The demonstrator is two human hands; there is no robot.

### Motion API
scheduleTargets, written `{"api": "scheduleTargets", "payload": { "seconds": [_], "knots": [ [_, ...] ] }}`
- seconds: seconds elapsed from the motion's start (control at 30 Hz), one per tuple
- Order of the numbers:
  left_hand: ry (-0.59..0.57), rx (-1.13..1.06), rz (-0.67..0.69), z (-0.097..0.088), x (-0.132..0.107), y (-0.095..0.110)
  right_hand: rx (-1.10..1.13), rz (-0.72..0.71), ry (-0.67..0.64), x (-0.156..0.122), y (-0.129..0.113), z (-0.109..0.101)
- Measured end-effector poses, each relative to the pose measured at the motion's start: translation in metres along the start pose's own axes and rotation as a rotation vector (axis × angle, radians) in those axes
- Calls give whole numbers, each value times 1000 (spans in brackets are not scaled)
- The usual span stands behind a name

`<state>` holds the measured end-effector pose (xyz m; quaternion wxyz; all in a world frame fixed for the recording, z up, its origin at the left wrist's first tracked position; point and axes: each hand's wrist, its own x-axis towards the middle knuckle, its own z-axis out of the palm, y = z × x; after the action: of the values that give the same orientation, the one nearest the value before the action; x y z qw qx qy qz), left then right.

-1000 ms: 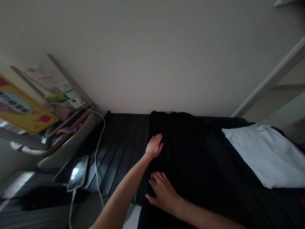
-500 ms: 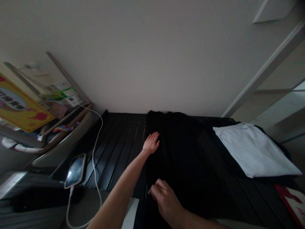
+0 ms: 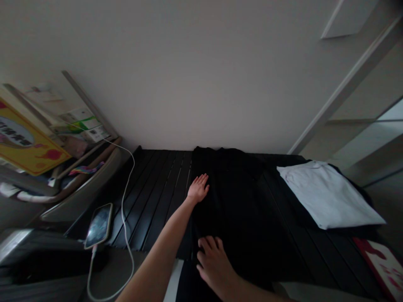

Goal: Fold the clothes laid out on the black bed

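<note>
Far left, yellow box (image 3: pixel 28 138) with printed lettering, tilted, beside small cartons (image 3: pixel 91 130). Next, phone (image 3: pixel 98 226) face up at the left end of the black slatted table (image 3: pixel 154 197), screen catching light; white cable (image 3: pixel 126 197) plugged into its near end, looping alongside. Mid-table, left hand (image 3: pixel 198 188) palm down, fingers extended and flat, laid on the left edge of a black garment (image 3: pixel 242 209). Nearer the wearer and slightly right, right hand (image 3: pixel 215 262) over the same garment, fingers half-curled, knuckles up; cannot tell whether it pinches any fabric. Garment spreads from the wall side of the table towards the wearer, folds lost in the dark. Farther right, apart from both hands, folded white cloth (image 3: pixel 327 195) on darker fabric (image 3: pixel 299 212). Near right corner, red-and-white printed item (image 3: pixel 380 264), partly cut off by the frame
</note>
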<state>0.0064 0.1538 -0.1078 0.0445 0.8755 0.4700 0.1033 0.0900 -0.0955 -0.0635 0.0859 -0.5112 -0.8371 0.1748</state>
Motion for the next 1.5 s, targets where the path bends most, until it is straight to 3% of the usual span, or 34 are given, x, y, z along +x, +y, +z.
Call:
{"api": "scheduleTargets", "payload": {
  "seconds": [0.13,0.33,0.4,0.53,0.63,0.8,1.0,1.2,1.33,1.5],
  "knots": [
    [10,-2,4,0,0,0,46,-39,-105,-1,0,-2],
    [9,-9,2,1,0,-1,129,-425,-18,-10,3,-12],
    [5,-10,2,1,0,-1,88,-456,119,-11,2,-18],
    [-2,-13,-2,2,1,-1,-7,-525,513,-17,6,-36],
    [-4,-19,-4,2,2,-2,-39,-469,616,-23,16,-40],
    [4,-29,-7,4,2,-3,-11,-300,557,-30,23,-25],
    [7,-29,-1,5,3,-4,-22,-209,361,-12,5,-15],
    [14,-26,4,6,3,-5,-157,-179,124,6,-5,25],
    [15,-29,7,6,3,-5,-217,-208,191,-3,-5,33],
    [11,-32,4,7,3,-5,-203,-453,487,-16,-3,7]
  ]
}}
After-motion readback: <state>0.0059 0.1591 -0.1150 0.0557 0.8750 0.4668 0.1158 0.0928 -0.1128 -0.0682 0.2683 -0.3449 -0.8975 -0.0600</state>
